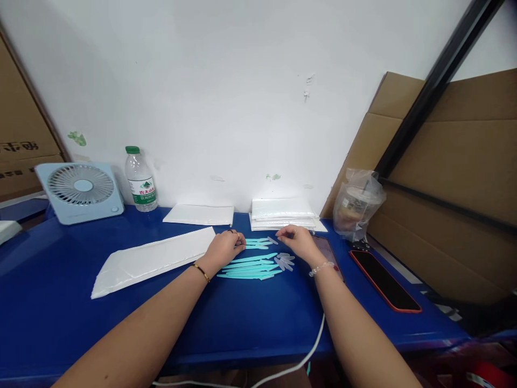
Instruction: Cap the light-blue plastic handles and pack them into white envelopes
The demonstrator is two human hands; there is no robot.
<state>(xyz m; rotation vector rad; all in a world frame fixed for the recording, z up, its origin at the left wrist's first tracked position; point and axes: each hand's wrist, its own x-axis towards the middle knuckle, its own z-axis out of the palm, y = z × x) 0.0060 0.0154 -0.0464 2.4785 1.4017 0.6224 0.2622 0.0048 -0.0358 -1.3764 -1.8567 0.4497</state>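
Observation:
Slim teal eyebrow razors (250, 267) lie side by side on the blue table, in a lower group and a smaller upper group. My left hand (226, 247) has its fingers closed at the left ends of the upper razors (256, 243). My right hand (297, 241) is held in a pinch just right of a translucent blade cap (272, 240) at the upper razors' tips; whatever is between its fingertips is too small to make out. Several more translucent caps (285, 262) are fanned out at the right ends of the lower razors.
A long white packet (153, 261) lies left of my left hand. White packets (283, 210) are stacked by the wall, beside another packet (197, 214). A fan (83, 186), bottle (141, 183), bagged cup (357, 207), phone (385, 280) and white cable (311, 350) surround the work area.

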